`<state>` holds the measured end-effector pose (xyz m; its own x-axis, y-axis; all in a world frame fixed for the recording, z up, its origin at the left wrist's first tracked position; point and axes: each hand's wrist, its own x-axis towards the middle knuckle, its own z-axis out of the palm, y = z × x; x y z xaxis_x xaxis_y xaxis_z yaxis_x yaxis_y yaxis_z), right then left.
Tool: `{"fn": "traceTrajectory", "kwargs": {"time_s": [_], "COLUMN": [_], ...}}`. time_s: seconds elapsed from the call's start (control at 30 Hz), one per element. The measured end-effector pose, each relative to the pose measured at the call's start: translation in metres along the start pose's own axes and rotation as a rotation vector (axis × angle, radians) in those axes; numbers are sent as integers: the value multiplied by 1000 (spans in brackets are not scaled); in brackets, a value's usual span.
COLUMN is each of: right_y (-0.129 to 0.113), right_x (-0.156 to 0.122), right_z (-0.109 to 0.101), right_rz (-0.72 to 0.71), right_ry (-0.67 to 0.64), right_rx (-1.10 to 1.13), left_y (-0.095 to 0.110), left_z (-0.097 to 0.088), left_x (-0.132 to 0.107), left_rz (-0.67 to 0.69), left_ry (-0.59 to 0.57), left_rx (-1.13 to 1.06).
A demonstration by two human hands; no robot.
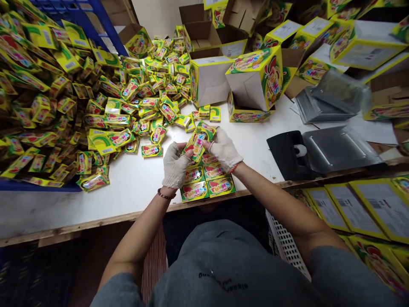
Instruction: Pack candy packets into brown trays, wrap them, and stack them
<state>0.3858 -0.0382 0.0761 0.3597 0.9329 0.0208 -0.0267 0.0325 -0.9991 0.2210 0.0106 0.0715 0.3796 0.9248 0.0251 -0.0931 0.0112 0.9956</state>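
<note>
Both my hands wear white knit gloves with bare fingertips. Between them a small yellow-green candy box (pixel 198 141) is tilted, its printed front facing up. My left hand (pixel 177 165) is closed on the box's left side, thumb on the front. On the box's right side my right hand (pixel 224 149) is closed too, thumb on the front. Just below lie several like boxes (pixel 207 184) in neat rows at the table's front edge; the upper rows are partly hidden by my hands and the held box. Loose candy boxes (pixel 151 150) lie just left of my left hand.
A big heap of candy boxes (pixel 105 121) spreads over the left, by a blue crate (pixel 76 13). Display cartons (pixel 212 79) stand at the back. To the right are a black tape dispenser (pixel 286 154) and clear plastic sheets (pixel 340 147). Packed cartons (pixel 348 204) sit lower right.
</note>
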Motion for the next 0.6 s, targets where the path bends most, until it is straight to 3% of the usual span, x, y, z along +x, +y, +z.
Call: {"fn": "traceTrajectory", "kwargs": {"time_s": [0.13, 0.27, 0.4, 0.5, 0.6], "right_y": [12, 22, 19, 13, 4], "right_x": [5, -7, -22, -29, -40], "right_z": [-45, -74, -74, -69, -67], "right_rz": [-142, -155, -86, -47, -192], "right_ry": [133, 193, 65, -5, 36], "right_rx": [-249, -442, -394, -355, -503], "left_y": [0, -4, -5, 3, 16], "left_z": [6, 18, 20, 14, 10], "left_x": [21, 33, 29, 22, 10], "left_rz": [149, 106, 96, 198, 261], "left_ry": [-125, -204, -260, -301, -228], "left_rx": [205, 287, 332, 422, 359]}}
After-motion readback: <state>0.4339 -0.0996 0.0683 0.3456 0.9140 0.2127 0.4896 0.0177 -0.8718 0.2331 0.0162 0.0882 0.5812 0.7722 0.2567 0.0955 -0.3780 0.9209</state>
